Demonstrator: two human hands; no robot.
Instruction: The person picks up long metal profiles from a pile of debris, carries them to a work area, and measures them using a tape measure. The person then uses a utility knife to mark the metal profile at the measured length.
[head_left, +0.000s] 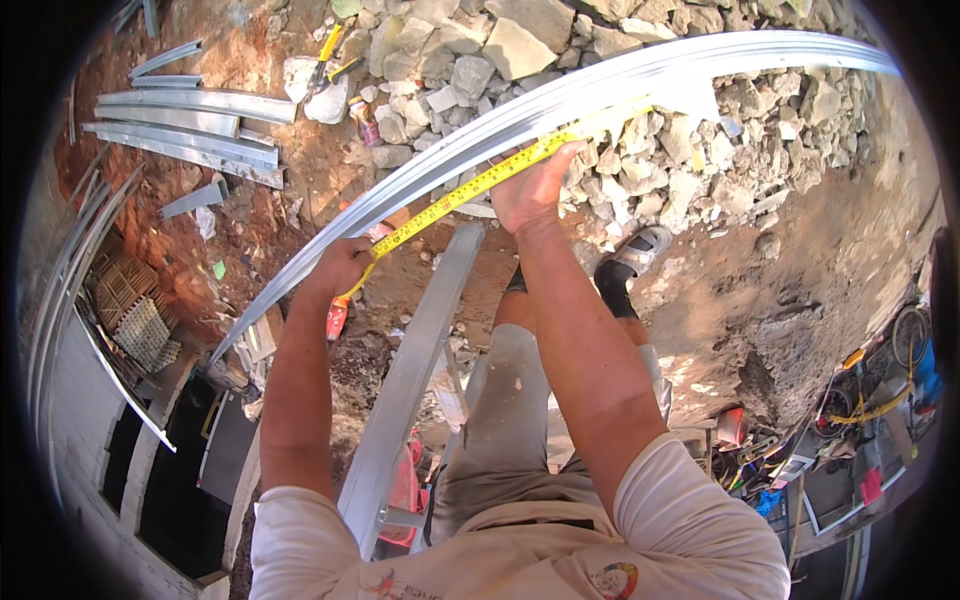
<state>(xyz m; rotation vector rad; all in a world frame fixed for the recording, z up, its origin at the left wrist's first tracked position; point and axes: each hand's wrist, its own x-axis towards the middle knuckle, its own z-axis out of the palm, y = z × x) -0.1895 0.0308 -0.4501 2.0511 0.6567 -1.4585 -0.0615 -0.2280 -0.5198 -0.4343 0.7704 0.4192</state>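
A long, shiny galvanized metal channel (pixel 450 155) crosses in front of me, rising from lower left to upper right and bowed by the lens. Along its near side runs a yellow measuring tape (pixel 470 190), drawn out. My left hand (pixel 343 265) is closed on the tape near the channel's lower part. Beneath that hand a red and orange object (pixel 337 315) shows; whether it is joined to the tape I cannot make out. Farther right, my right hand (pixel 535 190) grips the tape against the channel, thumb on top, other fingers mostly hidden behind.
Broken concrete rubble (pixel 640 170) lies under and beyond the channel. Cut metal profiles (pixel 190 125) rest on reddish soil at far left, with yellow-handled snips (pixel 325 55) nearby. A metal beam (pixel 415 370) stretches beside my left leg. Tools and clutter (pixel 800 460) spread at right.
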